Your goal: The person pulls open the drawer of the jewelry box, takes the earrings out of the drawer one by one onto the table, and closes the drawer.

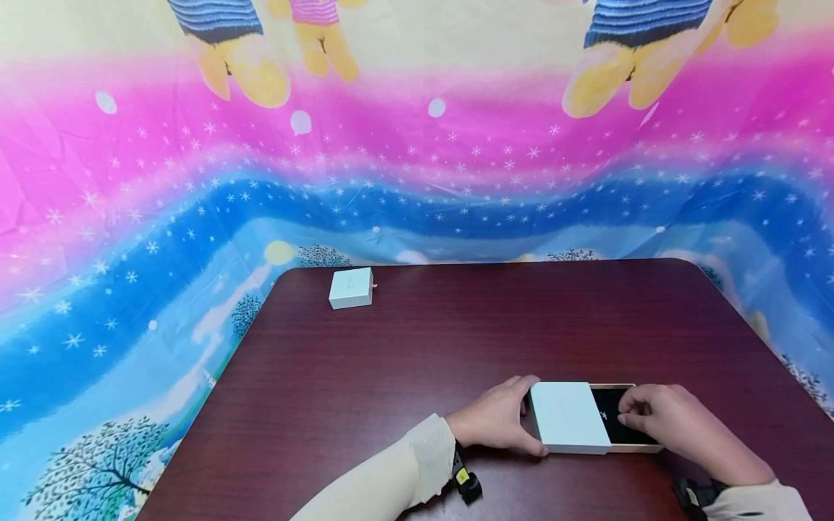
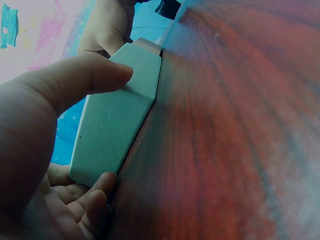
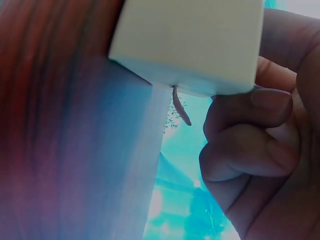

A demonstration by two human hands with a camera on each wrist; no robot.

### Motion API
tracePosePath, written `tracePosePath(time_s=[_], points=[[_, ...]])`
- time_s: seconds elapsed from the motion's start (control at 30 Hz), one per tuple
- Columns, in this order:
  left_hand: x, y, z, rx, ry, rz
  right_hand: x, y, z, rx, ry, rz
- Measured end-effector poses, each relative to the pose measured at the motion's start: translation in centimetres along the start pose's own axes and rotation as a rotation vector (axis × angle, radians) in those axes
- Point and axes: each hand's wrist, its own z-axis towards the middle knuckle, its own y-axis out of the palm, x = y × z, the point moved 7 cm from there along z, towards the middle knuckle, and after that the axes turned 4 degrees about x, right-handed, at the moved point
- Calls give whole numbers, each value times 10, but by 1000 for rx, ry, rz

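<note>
A white sliding jewelry box lies near the table's front, its drawer partly pulled out to the right. Black lining shows inside, with a tiny silvery piece on it. My left hand grips the sleeve's left end, thumb along the near side in the left wrist view. Over the drawer, my right hand has thumb and index fingertips close together at the lining; I cannot tell whether they pinch anything. In the right wrist view its other fingers curl beside the drawer's end, where a ribbon tab hangs.
A second white box with a small tab on its right side stands at the table's far left. The dark red wooden table has rounded far corners. A patterned cloth hangs behind and beside it.
</note>
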Motion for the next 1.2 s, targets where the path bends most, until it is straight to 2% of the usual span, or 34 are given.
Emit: tracePosePath(time_s=[0.17, 0.9, 1.2], points=[[0, 0, 0, 8, 4, 6, -1, 0, 1, -21, 18, -8], [-1, 1, 1, 8, -7, 13, -5, 1, 3, -6, -7, -75], [0, 1, 0, 6, -6, 4, -6, 0, 0, -12, -14, -50]])
